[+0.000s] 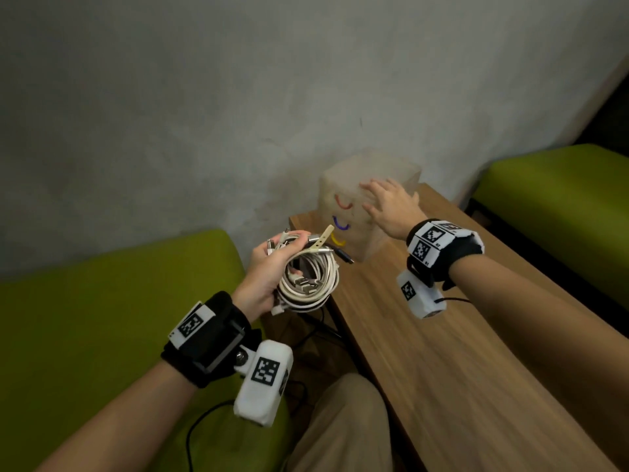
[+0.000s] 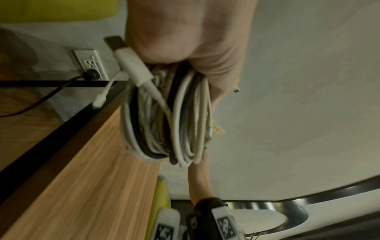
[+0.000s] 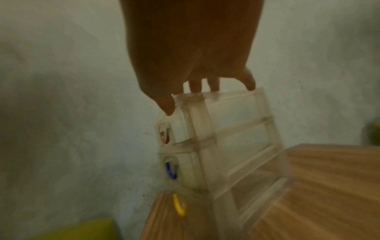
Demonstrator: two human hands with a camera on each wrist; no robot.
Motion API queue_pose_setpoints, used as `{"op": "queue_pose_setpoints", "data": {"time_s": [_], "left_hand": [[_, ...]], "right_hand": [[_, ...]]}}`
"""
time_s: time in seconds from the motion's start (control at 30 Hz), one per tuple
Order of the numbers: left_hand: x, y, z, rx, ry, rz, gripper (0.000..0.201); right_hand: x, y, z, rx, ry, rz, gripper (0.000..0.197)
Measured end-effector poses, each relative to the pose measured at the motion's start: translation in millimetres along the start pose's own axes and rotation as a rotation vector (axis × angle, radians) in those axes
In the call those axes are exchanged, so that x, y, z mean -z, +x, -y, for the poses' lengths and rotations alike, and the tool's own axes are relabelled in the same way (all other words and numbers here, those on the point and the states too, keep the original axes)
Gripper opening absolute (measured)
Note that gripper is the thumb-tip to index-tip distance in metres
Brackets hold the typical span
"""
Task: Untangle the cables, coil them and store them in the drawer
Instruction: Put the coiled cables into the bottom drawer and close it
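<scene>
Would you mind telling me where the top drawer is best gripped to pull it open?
Hook a finger of the right hand into the red handle, coming from the front: it is a curved loop on the top drawer's face.

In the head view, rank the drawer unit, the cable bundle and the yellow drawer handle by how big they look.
1. drawer unit
2. cable bundle, though nearer the camera, so the gap is unsure
3. yellow handle, clearly smallest

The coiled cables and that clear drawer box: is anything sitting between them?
Nothing sits between; in the head view the cable bundle in the left hand hangs just before the drawer unit, plug ends overlapping its front.
</scene>
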State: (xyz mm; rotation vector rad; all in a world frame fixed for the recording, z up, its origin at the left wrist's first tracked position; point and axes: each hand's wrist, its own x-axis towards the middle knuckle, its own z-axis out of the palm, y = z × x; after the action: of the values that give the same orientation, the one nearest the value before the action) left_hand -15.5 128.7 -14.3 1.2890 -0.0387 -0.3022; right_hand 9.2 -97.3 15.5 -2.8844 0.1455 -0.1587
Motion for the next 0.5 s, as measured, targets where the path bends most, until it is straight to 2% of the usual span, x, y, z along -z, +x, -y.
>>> {"op": "queue_pose_setpoints", "data": {"time_s": [0.1,0.2,0.33,0.4,0.47,0.5], "left_hand": [[-10,-4,-3,0.051,0.032,0.077,0.010],[-24,-15,-8,0.062,0.104,0.227,0.008],[-47,-27,-13,0.048,0.119,0.335,0.007],[-57,-27,-12,0.041,0.127,0.347,0.007],[-65,-26,-11,0.029,0.144,0.340,0.007],[-69,-24,-11,0.025,0.150,0.336,0.006]], "right_hand": [[11,-24,-13,0.116,-0.001,0.071,0.043],[19,-49,-29,0.185,0.002,0.136,0.045],[28,-75,-45,0.214,-0.020,0.122,0.048],[23,-90,-40,0.190,-0.012,0.051,0.052],[8,-111,-28,0.072,0.050,-0.148,0.055],[-1,-124,-21,-0.012,0.068,-0.272,0.051]]}}
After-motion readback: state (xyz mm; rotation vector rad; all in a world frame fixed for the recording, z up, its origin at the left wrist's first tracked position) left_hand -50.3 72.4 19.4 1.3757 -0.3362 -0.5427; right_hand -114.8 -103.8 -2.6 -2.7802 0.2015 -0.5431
